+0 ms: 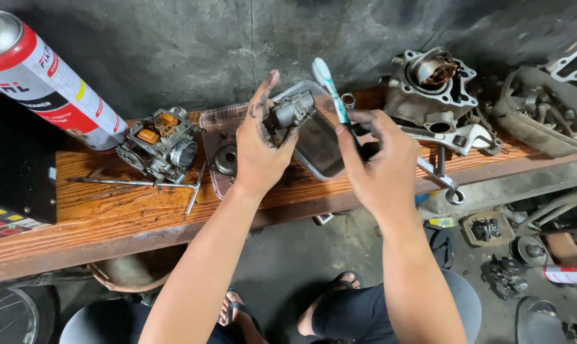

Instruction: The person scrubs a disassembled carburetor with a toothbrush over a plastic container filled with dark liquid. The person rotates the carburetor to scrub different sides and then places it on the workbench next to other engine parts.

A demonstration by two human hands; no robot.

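Hands meet above the front half of a narrow varnished wooden bench point(110, 204), whose near edge drops to a dark concrete floor with the person's sandalled feet below. Open room lies only along the bare plank between the T-handle wrench point(174, 185) and the clear plastic tray point(314, 143); everything behind is crowded up to the grey wall.

The left hand point(260, 143) is raised palm-away, its greasy index finger pointing up, thumb and remaining fingers clamped on a small cast-metal carburetor part point(292, 109) held just over the tray. The right hand point(378, 159) sits level with it, fingers curled around a toothbrush point(328, 86) with a white and teal handle that angles up toward the part.

A dull grey carburetor body point(161, 143) with orange fittings rests to the left, beside a tilted red and white spray can point(43, 83). To the right stand a finned engine cylinder point(432, 86) and a bright adjustable wrench point(457, 137).
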